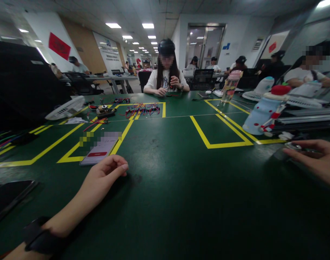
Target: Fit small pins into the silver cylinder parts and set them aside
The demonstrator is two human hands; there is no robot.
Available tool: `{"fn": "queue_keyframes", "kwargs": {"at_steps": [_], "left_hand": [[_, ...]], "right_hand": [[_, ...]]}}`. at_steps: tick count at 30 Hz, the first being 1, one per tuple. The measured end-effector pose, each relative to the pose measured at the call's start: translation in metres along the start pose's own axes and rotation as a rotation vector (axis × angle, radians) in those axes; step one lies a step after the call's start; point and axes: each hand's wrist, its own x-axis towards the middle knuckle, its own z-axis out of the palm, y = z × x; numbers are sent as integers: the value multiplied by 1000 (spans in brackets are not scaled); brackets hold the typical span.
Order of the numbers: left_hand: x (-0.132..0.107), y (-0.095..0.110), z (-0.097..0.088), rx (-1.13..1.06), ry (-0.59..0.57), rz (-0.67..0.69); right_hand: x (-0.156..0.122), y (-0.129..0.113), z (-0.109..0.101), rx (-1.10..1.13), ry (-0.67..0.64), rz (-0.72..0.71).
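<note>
My left hand (108,171) rests on the green table with its fingers curled in and the thumb against them; nothing shows in it. Just beyond its knuckles lies a phone (101,148) with a lit, partly blurred screen. At the right edge, my right hand (316,157) has its thumb and fingers around a small shiny, partly clear object (292,146), whose kind I cannot make out. Beside that hand stands a light blue bottle (258,113) with a red top, tilted in this view.
Yellow tape (229,145) marks rectangles on the table (165,180). Bundled coloured wires (143,110) lie towards the far side. A dark tablet-like device (13,195) is at left. Opposite sits a person (167,77) in a headset. A clear bottle (231,86) and white fans (66,107) also stand around.
</note>
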Motion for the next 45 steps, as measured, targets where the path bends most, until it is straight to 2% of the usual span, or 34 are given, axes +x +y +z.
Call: {"fn": "queue_keyframes", "kwargs": {"at_steps": [8,14,19,21,24,28,30,32,36,41,43,45], "left_hand": [[0,-1,0,-4,7,8],[1,0,1,8,-4,3],[0,-2,1,3,-10,1],[0,-2,2,13,-6,-6],[2,-2,3,29,-7,-15],[2,-2,2,41,-8,-8],[1,-2,2,42,-10,3],[0,-1,2,44,-17,18],[1,-3,2,48,-24,41],[2,0,5,118,-47,69],[-3,8,12,178,-107,106],[-10,24,25,233,-222,155]], "right_hand": [[2,-1,5,16,26,-61],[6,2,9,8,18,43],[0,-4,9,12,14,9],[-9,-15,11,54,53,-35],[-32,-45,18,234,49,-204],[-78,-105,33,609,-207,-582],[-100,-135,41,700,-346,-772],[-118,-157,48,739,-437,-886],[-135,-175,61,761,-544,-958],[-138,-171,70,788,-528,-980],[-139,-171,71,787,-549,-971],[-140,-173,71,793,-589,-930]]}}
